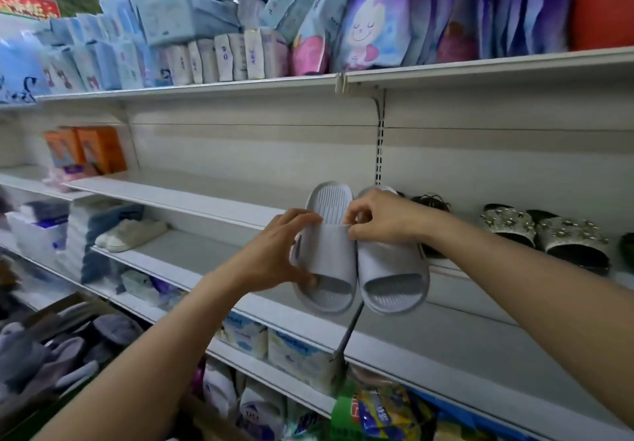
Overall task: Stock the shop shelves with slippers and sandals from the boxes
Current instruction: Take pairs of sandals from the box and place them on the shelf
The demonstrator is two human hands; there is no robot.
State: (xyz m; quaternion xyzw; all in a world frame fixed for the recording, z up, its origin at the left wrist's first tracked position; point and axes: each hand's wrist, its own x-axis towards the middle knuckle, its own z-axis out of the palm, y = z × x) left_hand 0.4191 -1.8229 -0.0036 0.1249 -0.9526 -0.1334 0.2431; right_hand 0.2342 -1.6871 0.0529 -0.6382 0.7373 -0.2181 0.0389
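A pair of pale grey slide slippers (391, 269) hangs in front of the middle white shelf (178, 197), toes pointing down toward me. My left hand (274, 252) grips the strap of the left slipper (331, 252) from its outer side. My right hand (380, 217) pinches at the spot where the two straps meet, its fingers curled over the right slipper's heel end. On the same shelf to the right sit dark sandals (429, 203) and a pair of beaded silver slides (545, 234).
An open cardboard box (61, 348) of grey-blue fluffy slippers stands at the lower left. A white fluffy pair (132, 233) lies on the shelf below. Packaged goods (192, 21) fill the top shelf; orange boxes (89, 149) stand at the left. A grey rod (348, 336) juts out under the slippers.
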